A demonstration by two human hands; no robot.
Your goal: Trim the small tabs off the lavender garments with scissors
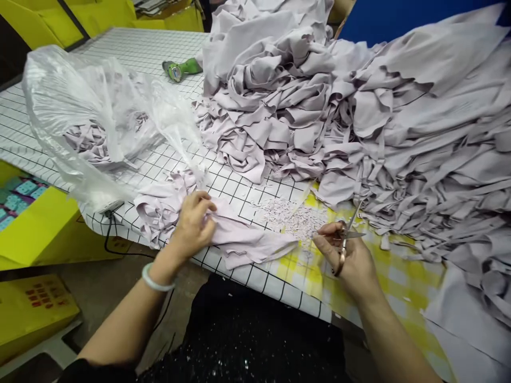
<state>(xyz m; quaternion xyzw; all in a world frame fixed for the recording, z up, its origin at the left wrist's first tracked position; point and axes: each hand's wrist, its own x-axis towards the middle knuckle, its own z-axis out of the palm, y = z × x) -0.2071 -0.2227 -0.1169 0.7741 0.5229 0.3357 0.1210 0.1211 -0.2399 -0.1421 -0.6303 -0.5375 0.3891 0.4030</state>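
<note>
My left hand (194, 223) has its fingers curled onto a pale lilac fabric piece (247, 242) that stretches to the right over the table. Some of its fingertips are hidden in the cloth. A pair of scissors (344, 247) with copper-coloured handles sits in my right hand (353, 260), blades apart and pointing up and away. Just beyond the fabric, between the hands, lies a scatter of tiny cloth snippets (295, 218). A crumpled bunch of the same fabric (157, 207) rests left of my left hand.
A large heap of lilac fabric (271, 106) covers the back and right. On the left stands a clear plastic bag (59, 90) with fabric inside. A green-handled tool (181, 69) lies farther back. Yellow boxes (40, 234) stand beside the grid-patterned table (239, 197).
</note>
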